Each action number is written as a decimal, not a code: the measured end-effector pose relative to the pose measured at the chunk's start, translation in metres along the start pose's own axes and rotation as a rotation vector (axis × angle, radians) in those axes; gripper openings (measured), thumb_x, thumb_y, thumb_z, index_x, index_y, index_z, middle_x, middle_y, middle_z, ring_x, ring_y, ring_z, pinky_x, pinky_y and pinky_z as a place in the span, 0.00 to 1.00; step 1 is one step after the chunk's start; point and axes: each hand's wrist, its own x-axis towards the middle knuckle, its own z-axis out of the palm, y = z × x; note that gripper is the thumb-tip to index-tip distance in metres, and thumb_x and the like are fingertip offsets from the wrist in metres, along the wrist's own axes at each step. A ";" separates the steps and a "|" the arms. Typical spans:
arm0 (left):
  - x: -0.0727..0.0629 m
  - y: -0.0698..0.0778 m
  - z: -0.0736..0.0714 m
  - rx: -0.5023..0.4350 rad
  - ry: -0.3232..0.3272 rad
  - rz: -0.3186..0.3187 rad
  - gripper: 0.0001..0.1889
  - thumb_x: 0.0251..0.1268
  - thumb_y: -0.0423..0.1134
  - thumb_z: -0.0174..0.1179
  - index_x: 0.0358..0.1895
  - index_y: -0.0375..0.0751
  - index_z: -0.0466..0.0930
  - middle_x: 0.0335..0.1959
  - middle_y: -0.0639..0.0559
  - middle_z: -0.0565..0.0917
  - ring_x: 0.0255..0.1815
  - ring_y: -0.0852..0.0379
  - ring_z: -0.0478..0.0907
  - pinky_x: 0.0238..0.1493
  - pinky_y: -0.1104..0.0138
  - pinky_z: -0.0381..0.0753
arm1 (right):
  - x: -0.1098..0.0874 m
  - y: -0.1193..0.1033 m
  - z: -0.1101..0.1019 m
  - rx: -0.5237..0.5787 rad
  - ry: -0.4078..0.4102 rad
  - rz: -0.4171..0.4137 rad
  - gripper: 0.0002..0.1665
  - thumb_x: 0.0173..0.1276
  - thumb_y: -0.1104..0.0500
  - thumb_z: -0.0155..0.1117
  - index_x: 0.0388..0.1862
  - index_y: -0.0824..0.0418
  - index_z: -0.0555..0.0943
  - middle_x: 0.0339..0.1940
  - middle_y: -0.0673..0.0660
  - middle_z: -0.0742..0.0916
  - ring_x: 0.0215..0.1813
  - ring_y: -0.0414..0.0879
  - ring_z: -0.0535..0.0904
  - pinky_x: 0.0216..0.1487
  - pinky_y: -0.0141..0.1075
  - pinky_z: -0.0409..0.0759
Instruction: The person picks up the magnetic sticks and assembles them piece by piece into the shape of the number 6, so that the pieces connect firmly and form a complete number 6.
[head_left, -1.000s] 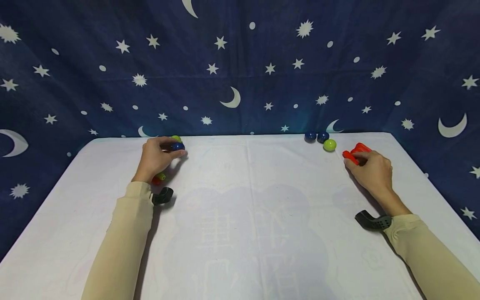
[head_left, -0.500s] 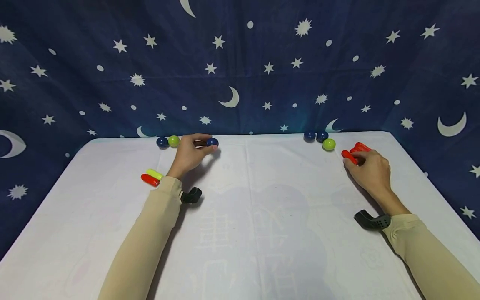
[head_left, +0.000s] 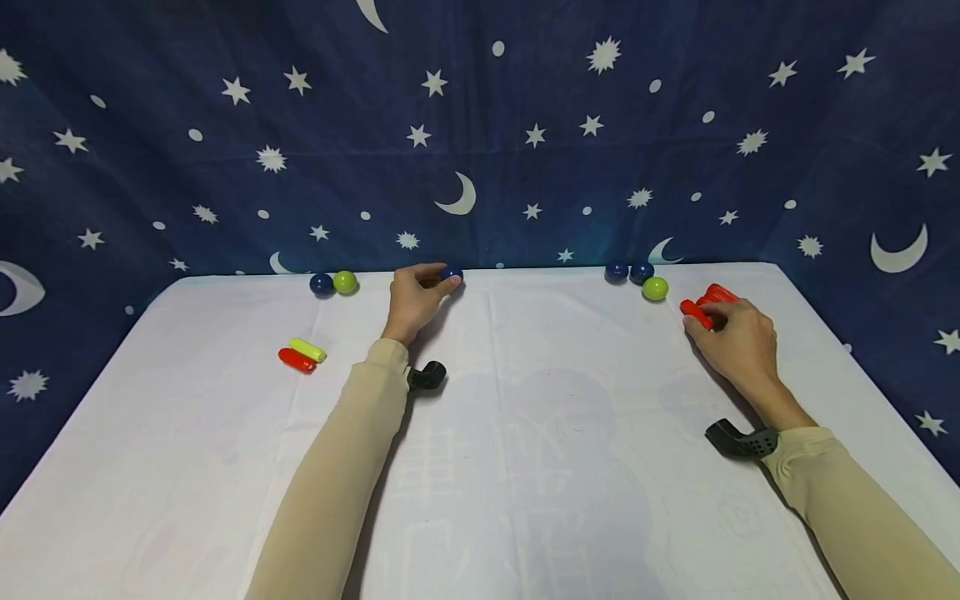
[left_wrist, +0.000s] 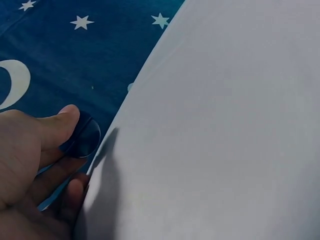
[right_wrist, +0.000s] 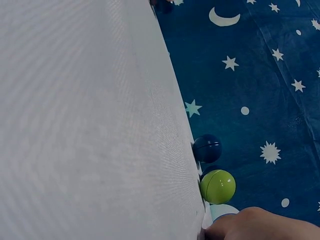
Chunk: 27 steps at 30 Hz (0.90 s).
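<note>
At the table's far edge, my left hand (head_left: 412, 302) pinches a dark blue ball (head_left: 453, 272) between thumb and fingers; the left wrist view shows that glossy ball (left_wrist: 84, 141) close up. My right hand (head_left: 738, 342) holds a short red rod with a rounded end (head_left: 696, 314) at the right of the table. Another red piece (head_left: 718, 293) lies just behind those fingers, partly hidden. Near them rest a lime green ball (head_left: 655, 289) and two dark blue balls (head_left: 617, 272). In the right wrist view only part of the right hand (right_wrist: 265, 226) shows.
At the back left sit a blue ball (head_left: 322, 285) and a green ball (head_left: 345, 282), side by side. In front of them lie a yellow rod (head_left: 307, 349) and a red rod (head_left: 297, 360). A starry blue cloth (head_left: 517, 167) hangs behind the white table (head_left: 540, 392).
My left hand has carried the blue ball rightward along the far edge, uncovering the balls and rods at the left. The right hand stays in place with the red rod.
</note>
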 end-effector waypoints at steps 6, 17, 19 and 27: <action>0.003 0.002 0.012 0.034 0.061 0.026 0.21 0.66 0.39 0.70 0.58 0.30 0.83 0.51 0.36 0.86 0.51 0.44 0.84 0.56 0.58 0.79 | 0.000 0.000 -0.001 0.001 0.003 0.005 0.25 0.70 0.57 0.65 0.54 0.80 0.80 0.48 0.76 0.79 0.53 0.72 0.73 0.56 0.68 0.69; 0.003 -0.001 0.020 0.104 0.095 0.021 0.22 0.67 0.43 0.70 0.59 0.33 0.84 0.48 0.39 0.87 0.50 0.47 0.84 0.58 0.57 0.77 | -0.001 0.000 0.000 0.003 0.011 -0.002 0.25 0.69 0.58 0.65 0.53 0.80 0.80 0.47 0.76 0.80 0.52 0.72 0.73 0.54 0.67 0.68; 0.002 -0.001 0.019 0.118 0.093 0.020 0.22 0.67 0.43 0.69 0.59 0.33 0.83 0.49 0.39 0.87 0.52 0.47 0.83 0.60 0.57 0.75 | -0.001 -0.001 0.000 0.006 0.008 0.000 0.24 0.69 0.58 0.64 0.53 0.80 0.80 0.48 0.76 0.79 0.52 0.72 0.73 0.55 0.67 0.68; 0.002 -0.001 0.019 0.142 0.092 0.025 0.22 0.68 0.44 0.69 0.60 0.34 0.83 0.50 0.40 0.87 0.54 0.46 0.81 0.64 0.55 0.70 | 0.002 -0.006 -0.007 0.039 -0.013 0.009 0.24 0.69 0.59 0.65 0.53 0.80 0.81 0.46 0.77 0.80 0.51 0.72 0.74 0.54 0.65 0.66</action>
